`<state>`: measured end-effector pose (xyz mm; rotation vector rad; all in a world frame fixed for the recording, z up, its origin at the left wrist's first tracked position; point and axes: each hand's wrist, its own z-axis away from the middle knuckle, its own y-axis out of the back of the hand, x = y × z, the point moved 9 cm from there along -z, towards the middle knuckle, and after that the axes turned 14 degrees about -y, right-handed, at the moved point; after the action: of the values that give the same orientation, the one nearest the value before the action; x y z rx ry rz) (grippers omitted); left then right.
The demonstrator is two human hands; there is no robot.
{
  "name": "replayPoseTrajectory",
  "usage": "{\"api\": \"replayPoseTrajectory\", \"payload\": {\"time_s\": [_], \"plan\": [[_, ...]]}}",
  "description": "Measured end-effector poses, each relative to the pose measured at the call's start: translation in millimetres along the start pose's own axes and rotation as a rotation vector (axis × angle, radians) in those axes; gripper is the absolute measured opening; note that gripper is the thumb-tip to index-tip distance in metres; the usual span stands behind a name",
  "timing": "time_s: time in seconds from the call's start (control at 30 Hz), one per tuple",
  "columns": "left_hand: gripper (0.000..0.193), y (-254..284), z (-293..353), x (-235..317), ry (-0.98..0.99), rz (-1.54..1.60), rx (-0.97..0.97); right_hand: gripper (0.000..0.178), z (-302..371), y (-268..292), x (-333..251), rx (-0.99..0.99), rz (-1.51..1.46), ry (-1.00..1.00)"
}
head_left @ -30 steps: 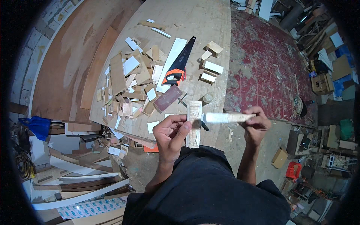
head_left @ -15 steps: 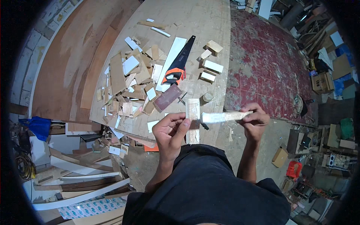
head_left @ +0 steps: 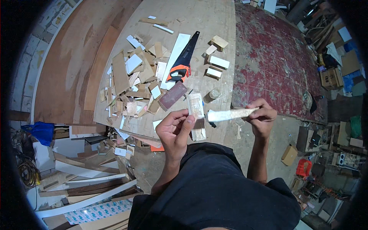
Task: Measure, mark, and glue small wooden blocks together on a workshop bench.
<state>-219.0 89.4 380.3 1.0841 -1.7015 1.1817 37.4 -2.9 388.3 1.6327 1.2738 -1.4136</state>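
Observation:
My left hand (head_left: 175, 128) is closed on a small wooden board (head_left: 196, 114), its thumb on the face and fingers behind. The board is pale and rectangular, held upright with streaky marks on its face. My right hand (head_left: 262, 117) pinches the end of a narrow strip (head_left: 232, 114), wood-coloured near the fingers and white at the wider far end. That white end points at the board, with a small gap between them in the picture. Whether the strip is wood or a brush I cannot make out. Beyond the board, a small glass jar (head_left: 213, 94) stands on the table.
A handsaw (head_left: 184, 59) with an orange and black handle lies on the wooden table (head_left: 212, 21). Left of it are piled offcuts (head_left: 126, 80); right, several small blocks (head_left: 219, 62) stand along the edge. A dark red block (head_left: 172, 96) lies near the saw.
The board in my left hand has tilted slightly, its top leaning left. The strip in my right hand has shifted a little to the right and up. Both hands keep their hold.

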Motion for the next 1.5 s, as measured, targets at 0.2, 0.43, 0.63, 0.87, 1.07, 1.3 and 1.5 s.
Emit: {"api": "replayPoseTrajectory", "payload": {"time_s": [0.2, 0.43, 0.63, 0.87, 1.07, 1.3, 1.5], "plan": [[0.024, 2.2, -0.1, 0.3, -0.015, 0.008, 0.002, 0.017, -5.6, -9.4, 1.0, -0.066, 0.089, -0.01], [0.023, 1.9, 0.3, -3.7, 0.001, 0.035, 0.022, 0.018, 1.3, -4.6, 7.4, -0.081, -0.128, -0.041], [0.023, 2.2, 1.0, -5.2, -0.003, 0.017, 0.009, 0.018, -7.0, -12.7, 1.2, -0.079, 0.083, -0.044], [0.023, 4.0, 0.1, -9.1, 0.033, 0.012, 0.017, 0.017, 4.6, -4.7, 5.5, -0.13, -0.077, -0.029], [0.023, 2.3, 0.1, -10.7, 0.053, 0.026, 0.013, 0.016, -1.6, -12.9, 4.4, -0.229, 0.029, -0.024], [0.022, 1.2, 2.4, -13.6, 0.063, 0.037, -0.009, 0.017, -15.3, 4.1, 6.8, -0.041, 0.037, 0.006], [0.021, -0.2, 1.1, -11.3, 0.054, 0.057, 0.007, 0.014, -11.1, -0.5, -0.8, -0.167, -0.03, 0.053]]}}
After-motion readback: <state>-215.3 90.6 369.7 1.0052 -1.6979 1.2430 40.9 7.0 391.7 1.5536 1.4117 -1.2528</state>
